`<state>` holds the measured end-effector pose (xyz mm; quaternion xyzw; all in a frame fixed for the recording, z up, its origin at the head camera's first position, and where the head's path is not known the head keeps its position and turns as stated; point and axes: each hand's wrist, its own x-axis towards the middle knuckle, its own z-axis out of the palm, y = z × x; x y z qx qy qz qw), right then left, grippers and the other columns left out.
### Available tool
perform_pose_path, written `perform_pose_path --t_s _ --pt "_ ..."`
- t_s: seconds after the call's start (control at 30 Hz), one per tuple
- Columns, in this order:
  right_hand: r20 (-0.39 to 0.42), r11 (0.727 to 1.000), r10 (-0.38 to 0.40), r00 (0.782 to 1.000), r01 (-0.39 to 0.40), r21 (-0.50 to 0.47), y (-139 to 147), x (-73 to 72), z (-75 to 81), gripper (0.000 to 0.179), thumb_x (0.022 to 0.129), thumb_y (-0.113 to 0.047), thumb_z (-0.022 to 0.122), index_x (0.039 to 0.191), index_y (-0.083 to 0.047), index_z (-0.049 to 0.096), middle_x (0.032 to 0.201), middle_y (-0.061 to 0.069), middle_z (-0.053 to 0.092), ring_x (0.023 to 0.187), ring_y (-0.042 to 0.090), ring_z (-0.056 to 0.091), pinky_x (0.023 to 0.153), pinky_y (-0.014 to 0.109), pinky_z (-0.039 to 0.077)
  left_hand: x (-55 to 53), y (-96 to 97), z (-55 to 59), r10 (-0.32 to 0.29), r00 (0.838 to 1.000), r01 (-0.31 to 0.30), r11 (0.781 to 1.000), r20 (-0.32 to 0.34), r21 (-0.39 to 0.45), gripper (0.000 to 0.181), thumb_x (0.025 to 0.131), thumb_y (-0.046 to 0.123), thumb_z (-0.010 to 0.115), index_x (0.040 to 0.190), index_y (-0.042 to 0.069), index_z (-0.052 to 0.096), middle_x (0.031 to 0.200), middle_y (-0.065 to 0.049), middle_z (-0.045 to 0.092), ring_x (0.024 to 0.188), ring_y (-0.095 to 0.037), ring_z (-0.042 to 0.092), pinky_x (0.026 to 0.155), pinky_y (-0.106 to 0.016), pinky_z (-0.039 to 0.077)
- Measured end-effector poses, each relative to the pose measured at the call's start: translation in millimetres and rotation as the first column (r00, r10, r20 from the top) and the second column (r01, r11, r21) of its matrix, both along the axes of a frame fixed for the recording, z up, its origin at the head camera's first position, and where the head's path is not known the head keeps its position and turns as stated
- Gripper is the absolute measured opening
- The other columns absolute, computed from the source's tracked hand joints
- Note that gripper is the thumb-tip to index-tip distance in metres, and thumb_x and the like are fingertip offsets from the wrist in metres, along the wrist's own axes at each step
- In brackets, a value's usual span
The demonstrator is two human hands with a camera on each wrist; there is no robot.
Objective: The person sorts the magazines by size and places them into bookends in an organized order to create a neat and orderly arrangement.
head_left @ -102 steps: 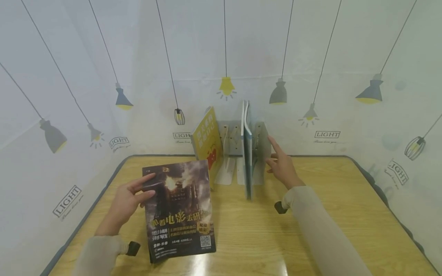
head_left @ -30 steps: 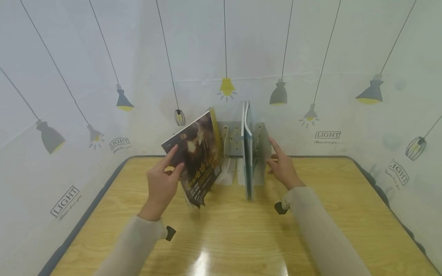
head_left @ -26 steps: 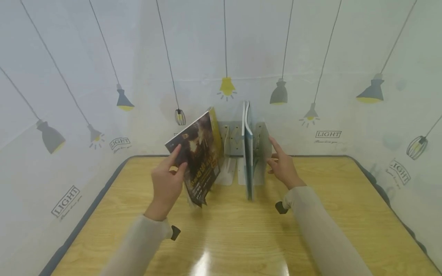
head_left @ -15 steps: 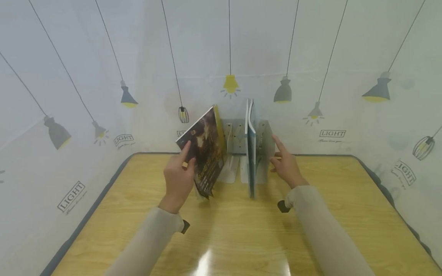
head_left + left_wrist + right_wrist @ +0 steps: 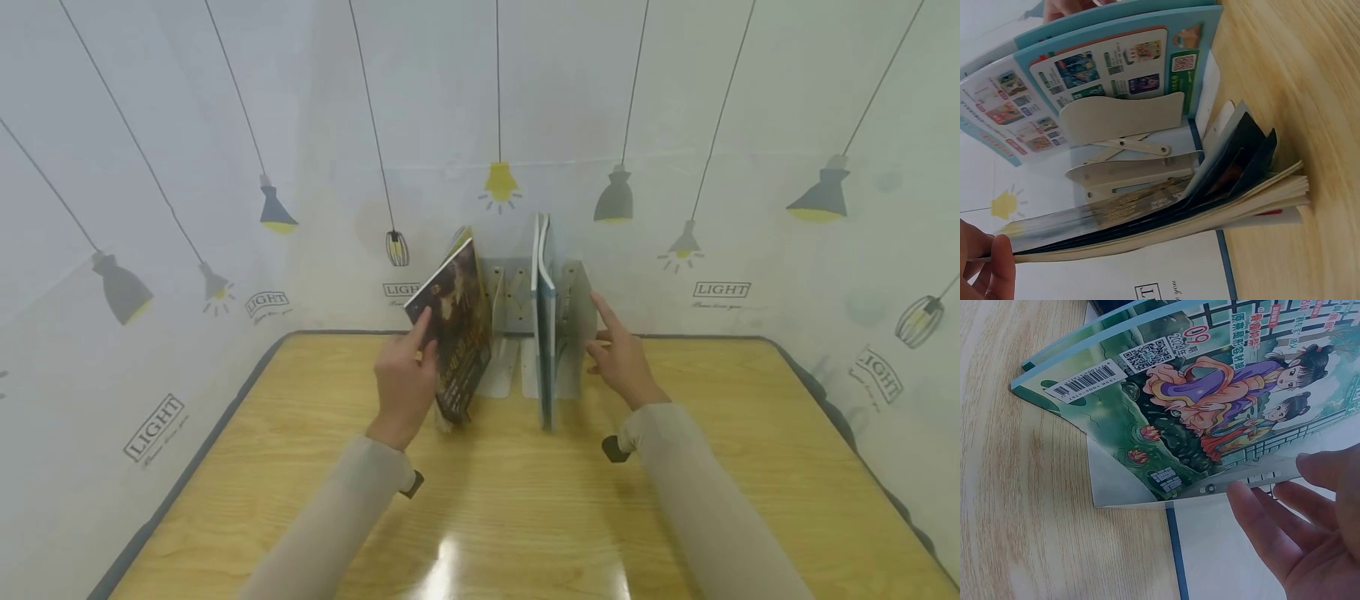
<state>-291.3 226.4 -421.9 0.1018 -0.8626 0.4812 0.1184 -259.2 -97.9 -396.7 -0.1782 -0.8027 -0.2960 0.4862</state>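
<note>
In the head view my left hand (image 5: 405, 379) pinches the dark-covered magazine (image 5: 457, 329) near its upper left corner, thumb and index finger on it. The magazine stands tilted at the left side of a metal bookend (image 5: 517, 292), overlapping a yellow book (image 5: 467, 233) that is mostly hidden. Its lower pages fan out in the left wrist view, where the thumb (image 5: 1002, 265) shows. My right hand (image 5: 622, 362) touches the bookend's right outer plate (image 5: 581, 312), index finger straight. Two upright magazines (image 5: 1197, 394) with blue-green covers stand inside that plate.
A wood-grain table (image 5: 510, 517) carries everything, with a dark border along its back and sides. Behind it hangs a pale cloth wall (image 5: 420, 100) printed with lamps. A metal divider plate (image 5: 1125, 119) stands between the two groups of magazines.
My left hand has carried the dark magazine from the front left to the bookend's left side, turning it edgewise beside the yellow book. My right hand has stayed at the outer plate.
</note>
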Motion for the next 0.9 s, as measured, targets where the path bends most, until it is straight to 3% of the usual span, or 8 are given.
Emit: perform_pose_path --t_s 0.17,0.33,0.63,0.9 --pt "0.003 1.000 -0.006 1.000 0.006 -0.003 0 0.4 -0.2 0.085 0.095 0.003 0.058 0.155 -0.039 0.015 0.125 0.039 0.052 0.091 0.044 0.067 0.060 0.042 0.059 -8.9 2.6 -8.0 0.002 1.000 -0.002 0.999 -0.012 -0.035 0.048 0.082 -0.003 0.071 0.129 0.004 0.062 0.075 -0.014 0.066 0.061 -0.027 0.054 0.055 -0.037 0.045" --pt "0.002 1.000 -0.001 1.000 0.001 -0.014 -1 0.7 -0.1 0.085 0.095 0.003 0.057 0.156 -0.039 0.016 0.125 0.039 0.051 0.095 0.045 0.065 0.061 0.042 0.059 -11.6 5.6 -6.5 -0.012 0.999 0.011 1.000 -0.034 -0.026 0.049 0.082 -0.004 0.071 0.129 0.004 0.062 0.087 -0.015 0.065 0.073 -0.029 0.056 0.063 -0.039 0.049" --pt "0.003 1.000 -0.006 1.000 0.006 -0.012 -2 0.2 -0.9 0.086 0.095 0.004 0.057 0.154 -0.044 0.015 0.127 0.039 0.050 0.096 0.044 0.065 0.062 0.045 0.059 -13.3 8.7 -4.0 -0.008 1.000 0.008 1.000 0.020 0.018 0.047 0.083 -0.006 0.069 0.129 0.003 0.061 0.090 -0.015 0.056 0.075 -0.028 0.054 0.065 -0.038 0.049" --pt "0.010 1.000 -0.012 1.000 0.012 -0.014 -3 0.2 -1.7 0.087 0.094 0.004 0.058 0.154 -0.043 0.016 0.126 0.038 0.051 0.093 0.044 0.066 0.062 0.045 0.059 -26.1 14.3 -4.7 0.003 0.999 -0.005 1.000 0.047 0.028 0.047 0.084 -0.007 0.068 0.129 0.005 0.061 0.093 -0.014 0.054 0.078 -0.026 0.055 0.069 -0.036 0.051"
